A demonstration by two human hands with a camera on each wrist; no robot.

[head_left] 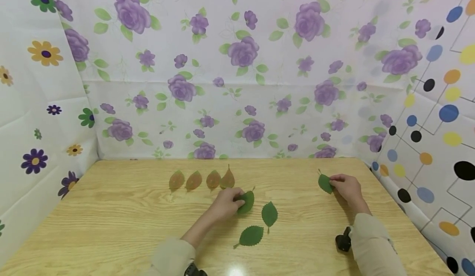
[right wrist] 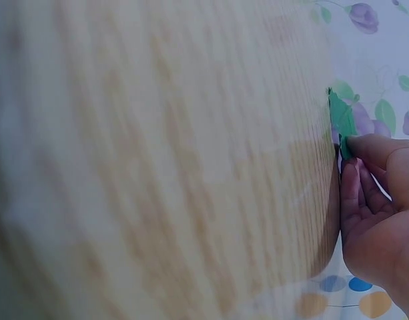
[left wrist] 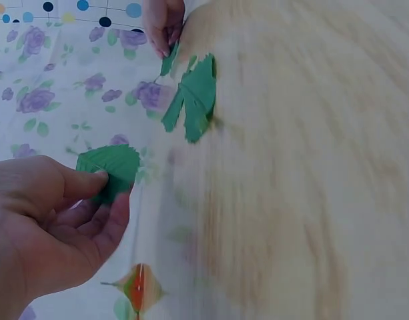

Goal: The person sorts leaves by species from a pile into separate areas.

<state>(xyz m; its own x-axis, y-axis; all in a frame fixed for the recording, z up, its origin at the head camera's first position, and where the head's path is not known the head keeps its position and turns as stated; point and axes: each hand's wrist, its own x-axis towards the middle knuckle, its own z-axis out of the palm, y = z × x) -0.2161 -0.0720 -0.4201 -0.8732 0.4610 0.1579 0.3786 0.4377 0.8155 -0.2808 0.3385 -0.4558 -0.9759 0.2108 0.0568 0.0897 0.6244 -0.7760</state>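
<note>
My left hand (head_left: 224,205) pinches a green leaf (head_left: 246,203) between thumb and fingers near the middle of the table. In the left wrist view the thumb presses on the face of this leaf (left wrist: 117,167). Far to the right, my right hand (head_left: 348,187) pinches another green leaf (head_left: 325,183) by its edge, its stem pointing to the back. The right wrist view has that leaf (right wrist: 341,119) between thumb and fingertips, close over the table. Two more green leaves lie in front of the left hand, one upright (head_left: 269,214) and one slanting (head_left: 251,235).
A row of reddish-brown leaves (head_left: 193,180) lies along the back of the wooden table (head_left: 118,226), left of centre. The last of them (head_left: 228,179) has its stem pointing backward. Patterned cloth (head_left: 211,115) hangs behind the table and at both sides.
</note>
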